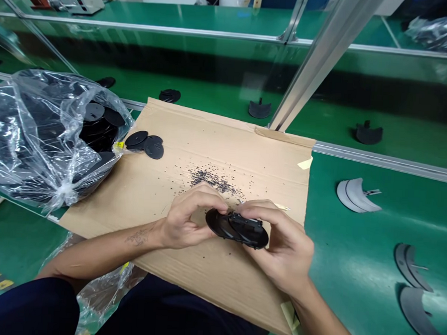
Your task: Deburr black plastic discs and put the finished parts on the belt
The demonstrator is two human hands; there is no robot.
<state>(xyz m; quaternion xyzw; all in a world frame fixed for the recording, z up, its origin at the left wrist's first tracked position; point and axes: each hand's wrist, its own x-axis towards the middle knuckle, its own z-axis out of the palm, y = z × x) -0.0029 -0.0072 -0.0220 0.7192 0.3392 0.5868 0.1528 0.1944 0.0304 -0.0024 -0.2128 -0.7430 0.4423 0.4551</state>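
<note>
- my two legs (171,309), in dark cloth, lie under the front edge of one cardboard sheet (180,130).
- my left hand (191,216) is curled, thumb and fingers pinching the left rim of one black round plastic part (238,231).
- my right hand (285,240) is bent around the same part's right side, fingers on top, thumb beneath.
- that part, the only one i hold, sits tilted between my hands, above the cardboard.
- two pale tape pieces (304,163) are on the cardboard's right edge.
- three curved grey plates (357,195) lie to my right on the green surface (357,254): one light, two darker.
- just past my hands, one scatter of tiny black bits (211,179), too many to count.
- three flat black discs (154,148), as far as i can tell, overlap beside one clear plastic bag (33,147) holding more, uncountable.
- beyond the cardboard, two dark curved plates (260,109) and two dark round pieces (170,95).
- farthest, one bottle (257,0) and one pale boxy device (82,1).
</note>
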